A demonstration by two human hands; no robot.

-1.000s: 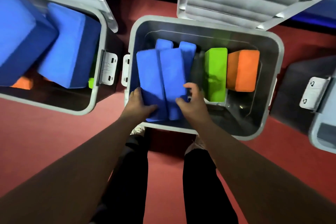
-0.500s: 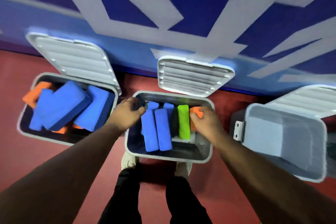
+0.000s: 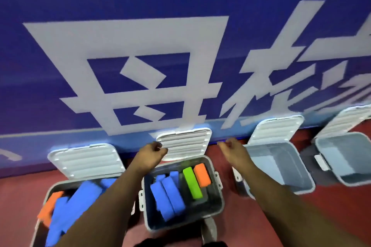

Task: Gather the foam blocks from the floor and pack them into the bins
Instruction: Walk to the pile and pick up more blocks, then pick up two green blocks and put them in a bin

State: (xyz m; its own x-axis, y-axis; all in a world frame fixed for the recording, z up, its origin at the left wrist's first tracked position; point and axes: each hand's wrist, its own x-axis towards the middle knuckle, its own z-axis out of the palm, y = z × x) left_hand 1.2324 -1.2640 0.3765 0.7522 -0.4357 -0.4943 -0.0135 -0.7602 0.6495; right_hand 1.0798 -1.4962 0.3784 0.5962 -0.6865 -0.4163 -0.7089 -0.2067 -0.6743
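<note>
Left grip (image 3: pixel 153 153), right grip (image 3: pixel 230 146) loosely curled, empty, above middle bin (image 3: pixel 170 224), lid (image 3: pixel 184 142) behind

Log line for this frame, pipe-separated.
left hand: curled at raised lid, contact unclear | right hand: loosely curled, holding nothing | middle bin: blue blocks, green block, orange block inside

Left hand (image 3: pixel 153 153) and right hand (image 3: pixel 230 147): fingers loosely curled, gripping nothing, backs turned upward. Bare forearms outstretched forward, side by side; hands apart and roughly level.
</note>
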